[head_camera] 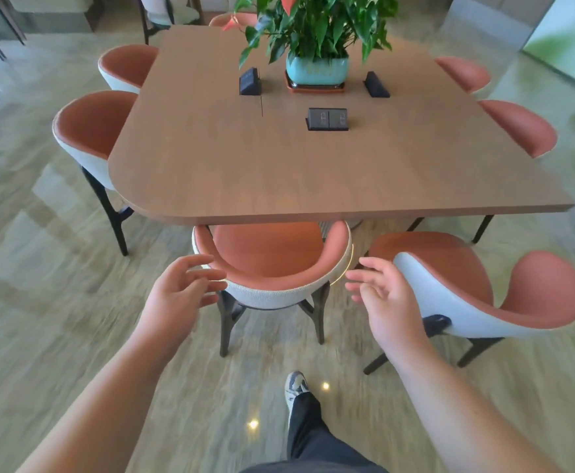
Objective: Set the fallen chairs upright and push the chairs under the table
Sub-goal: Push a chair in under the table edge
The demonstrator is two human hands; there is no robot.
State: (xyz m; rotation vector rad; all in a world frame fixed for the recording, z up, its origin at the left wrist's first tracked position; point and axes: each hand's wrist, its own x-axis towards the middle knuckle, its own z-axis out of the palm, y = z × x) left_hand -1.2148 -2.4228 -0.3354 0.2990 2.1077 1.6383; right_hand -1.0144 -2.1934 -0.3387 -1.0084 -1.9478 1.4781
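A wooden table (pixel 279 172) fills the middle of the view. Right in front of me an orange-and-white shell chair (pixel 272 264) stands upright, its seat partly under the table's near edge. My left hand (pixel 177 295) hovers open just left of its backrest, fingers spread and holding nothing. My right hand (pixel 378 295) is open just right of that backrest, also not gripping. A second upright chair (pixel 477 295) stands at the right, turned at an angle and out from the table. It lies close behind my right hand.
Two chairs (pixel 88 131) are tucked along the table's left side and two more (pixel 518 128) along the right. A potted plant (pixel 317 66) and black socket boxes (pixel 327 119) sit on the tabletop. My leg and shoe (pixel 296 387) are on the glossy floor below.
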